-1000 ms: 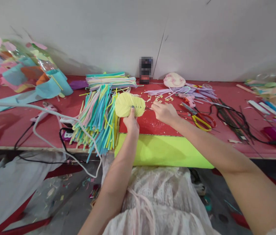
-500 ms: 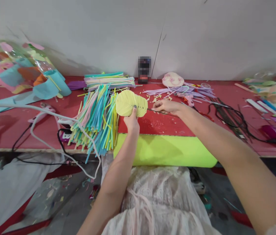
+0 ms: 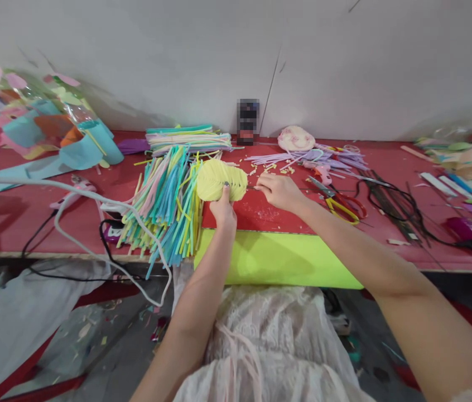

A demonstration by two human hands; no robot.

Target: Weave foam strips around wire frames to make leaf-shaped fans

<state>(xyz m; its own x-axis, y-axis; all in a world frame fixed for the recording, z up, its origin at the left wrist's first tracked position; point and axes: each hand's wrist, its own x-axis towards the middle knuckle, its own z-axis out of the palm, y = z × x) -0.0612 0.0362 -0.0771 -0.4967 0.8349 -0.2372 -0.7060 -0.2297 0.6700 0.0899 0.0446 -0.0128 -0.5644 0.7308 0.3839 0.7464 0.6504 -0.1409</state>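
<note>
Left hand [image 3: 222, 209] pinching pale-yellow, ribbed, oval piece [image 3: 216, 180], thumb pressing on top; fingers underneath hidden. Right hand [image 3: 278, 191] pinching thin dark rod [image 3: 251, 188], rod running toward right end of yellow piece. Piece sitting in left hand between right hand and heap of pastel multicolour thin sticks [image 3: 169, 206]. Metal scissors with red and yellow handles [image 3: 333, 196] lying right of right hand. Small yellow crumbs [image 3: 271, 167] scattering beyond it.

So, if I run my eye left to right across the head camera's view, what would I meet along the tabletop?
Pink glue gun → loose pile of pastel pipe cleaners → ribbed yellow piece in the left hand → right hand → scissors → white strips.
</note>
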